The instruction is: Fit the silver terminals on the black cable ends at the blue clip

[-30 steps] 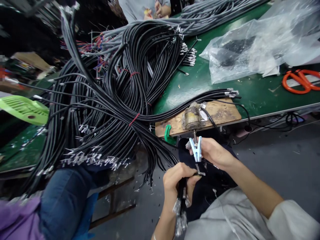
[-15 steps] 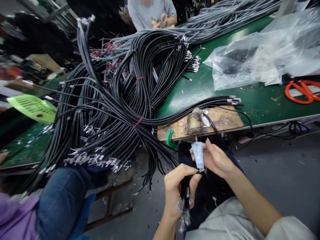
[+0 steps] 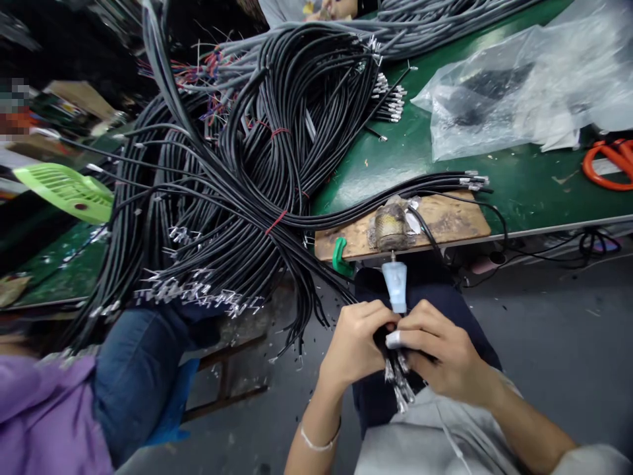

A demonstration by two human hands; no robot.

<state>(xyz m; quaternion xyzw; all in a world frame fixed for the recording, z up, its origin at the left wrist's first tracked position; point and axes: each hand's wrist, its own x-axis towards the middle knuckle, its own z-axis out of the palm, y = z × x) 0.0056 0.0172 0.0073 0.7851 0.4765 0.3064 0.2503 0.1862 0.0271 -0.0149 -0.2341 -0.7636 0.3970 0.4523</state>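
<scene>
Close together over my lap, both hands are at a small bunch of black cables (image 3: pixel 399 382) whose stripped, silvery ends hang below the fingers. My left hand (image 3: pixel 360 338) is closed round the bunch. My right hand (image 3: pixel 440 346), with a white wrap on one finger, has its fingers closed at the same cables; which strand they pinch is hidden. Just above the fingertips, a pale blue tapered plastic piece (image 3: pixel 395 287) sits on the shaft of a small motor (image 3: pixel 390 227). That motor is fixed to a wooden board (image 3: pixel 455 224) at the table edge.
A big heap of black cables (image 3: pixel 237 191) covers the left of the green table (image 3: pixel 529 191). On the right lie a clear plastic bag (image 3: pixel 494 99) and orange-handled scissors (image 3: pixel 606 168). A green clamp (image 3: pixel 340 257) grips the board. Another person's leg (image 3: pixel 143 382) is at lower left.
My right hand has left the side of the blue piece and come down to the cables beside my left hand. The view has tilted down a little.
</scene>
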